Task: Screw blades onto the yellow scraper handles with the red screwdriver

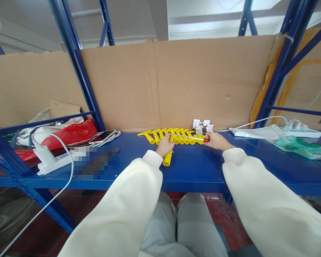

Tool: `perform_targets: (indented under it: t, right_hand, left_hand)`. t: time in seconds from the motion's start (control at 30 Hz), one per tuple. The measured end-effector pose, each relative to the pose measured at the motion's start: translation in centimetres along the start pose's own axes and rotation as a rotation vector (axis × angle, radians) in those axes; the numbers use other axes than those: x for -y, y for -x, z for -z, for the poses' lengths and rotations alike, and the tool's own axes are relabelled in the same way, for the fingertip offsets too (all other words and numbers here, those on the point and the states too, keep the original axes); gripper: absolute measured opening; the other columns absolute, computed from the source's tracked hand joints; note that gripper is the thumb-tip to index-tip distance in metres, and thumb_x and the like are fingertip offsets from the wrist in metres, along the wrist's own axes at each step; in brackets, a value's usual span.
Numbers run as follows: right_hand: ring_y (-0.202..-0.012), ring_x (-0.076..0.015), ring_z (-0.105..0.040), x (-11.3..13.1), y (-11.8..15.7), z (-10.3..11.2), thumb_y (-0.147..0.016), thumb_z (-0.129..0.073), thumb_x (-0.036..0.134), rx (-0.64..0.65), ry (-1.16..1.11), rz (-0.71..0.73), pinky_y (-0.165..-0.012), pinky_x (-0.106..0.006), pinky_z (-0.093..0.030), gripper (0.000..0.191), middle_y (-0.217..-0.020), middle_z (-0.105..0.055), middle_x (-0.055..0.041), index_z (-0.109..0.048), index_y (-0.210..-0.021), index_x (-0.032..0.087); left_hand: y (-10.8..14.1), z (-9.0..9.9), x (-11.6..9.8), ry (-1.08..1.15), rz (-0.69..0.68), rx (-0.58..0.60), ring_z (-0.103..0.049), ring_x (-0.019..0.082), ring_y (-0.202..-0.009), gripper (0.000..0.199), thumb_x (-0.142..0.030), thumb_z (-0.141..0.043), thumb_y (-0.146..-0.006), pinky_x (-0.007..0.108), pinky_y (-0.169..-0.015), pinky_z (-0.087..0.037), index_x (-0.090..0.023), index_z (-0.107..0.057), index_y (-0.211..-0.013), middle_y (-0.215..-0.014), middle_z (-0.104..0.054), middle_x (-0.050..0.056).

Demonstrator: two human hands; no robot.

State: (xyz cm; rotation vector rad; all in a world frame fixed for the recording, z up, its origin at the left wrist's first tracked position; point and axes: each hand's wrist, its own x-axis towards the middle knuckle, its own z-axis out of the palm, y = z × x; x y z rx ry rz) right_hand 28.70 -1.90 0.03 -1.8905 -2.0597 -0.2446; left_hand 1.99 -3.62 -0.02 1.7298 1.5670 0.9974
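Note:
My left hand [166, 145] is closed around a yellow T-shaped plastic piece [167, 160], its hollow round end pointing toward me. In my right hand [216, 140] is a screwdriver [206, 140] with a red handle. Its thin shaft runs left, and the tip meets or passes close by the top of the held piece; I cannot tell which. Behind my hands, several similar yellow T-shaped pieces [186, 139] lie side by side in a row. Small white cards or packets with dark parts [202, 126] are stacked beyond the row's right end.
The blue metal shelf [139, 167] is backed by a cardboard sheet [203, 78]. On the left lie a white power strip [53, 162], a red bag [82, 130] and a coiled white cable [107, 138]. A green packet [302, 146] and another power strip [303, 132] sit right.

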Motion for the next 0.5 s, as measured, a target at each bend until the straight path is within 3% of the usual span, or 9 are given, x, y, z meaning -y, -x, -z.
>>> perform_targets:
  t: [0.3, 0.5]
  right_hand:
    - [-0.081, -0.0244, -0.071, -0.04, -0.07, 0.12, -0.08, -0.065, 0.036, 0.014, 0.021, 0.004, -0.071, -0.031, -0.046, 0.015, -0.091, -0.079, -0.0047, -0.07, -0.091, 0.026]
    - [-0.069, -0.0213, -0.066, -0.47, -0.2, -0.55, -0.075, -0.069, 0.031, -0.013, -0.011, 0.02, -0.062, -0.028, -0.042, 0.01, -0.077, -0.074, -0.0021, -0.062, -0.08, 0.026]
  left_hand:
    - [-0.1, 0.02, 0.11, 0.006, -0.005, 0.013, -0.074, 0.015, -0.061, 0.054, -0.011, -0.055, -0.097, 0.028, -0.053, -0.062, -0.024, -0.052, -0.149, -0.145, -0.063, 0.015]
    - [-0.31, -0.12, 0.4, -0.004, -0.017, 0.02, -0.073, 0.014, -0.062, 0.051, -0.012, -0.055, -0.098, 0.027, -0.055, -0.063, -0.023, -0.052, -0.148, -0.144, -0.063, 0.016]
